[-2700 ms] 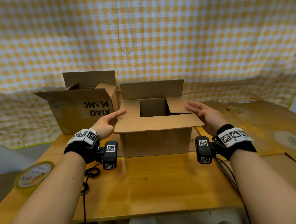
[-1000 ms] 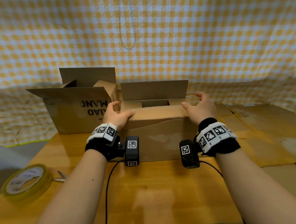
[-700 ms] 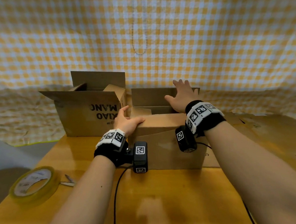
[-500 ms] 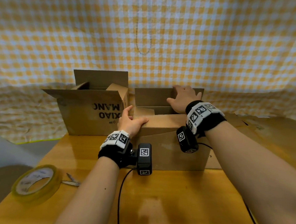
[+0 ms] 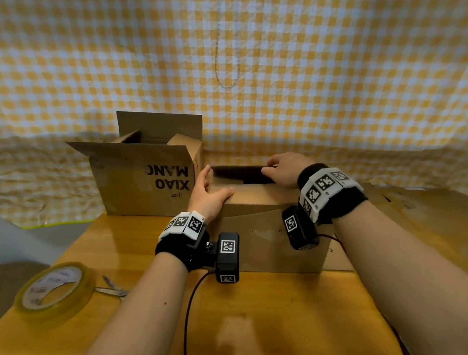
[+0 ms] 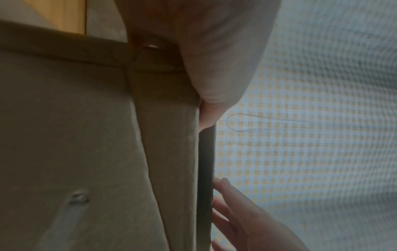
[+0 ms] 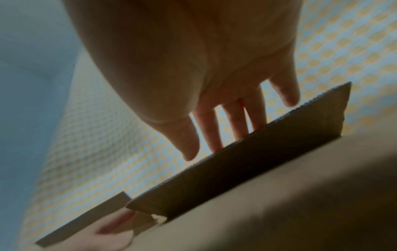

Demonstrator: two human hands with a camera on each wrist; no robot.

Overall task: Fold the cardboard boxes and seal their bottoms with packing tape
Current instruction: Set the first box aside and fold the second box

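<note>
the box [image 5: 268,238] stands at the centre of the frame on the tabletop [image 5: 275,319], long axis running left to right, its flapped side facing up. the near flap [image 5: 261,193] lies folded flat; the far flap [image 5: 237,167] tips down toward it, a dark gap left between them. the left hand [image 5: 208,195] rests on the box's upper left corner, thumb flat on the near flap, fingers straight along the left side. the right hand [image 5: 285,169] is spread open at the upper right, fingers over the far flap's edge, pressing it. a second box [image 5: 143,182], flaps open, stands just left. tape [image 5: 53,291] and scissors [image 5: 111,288] lie lower left.
</note>
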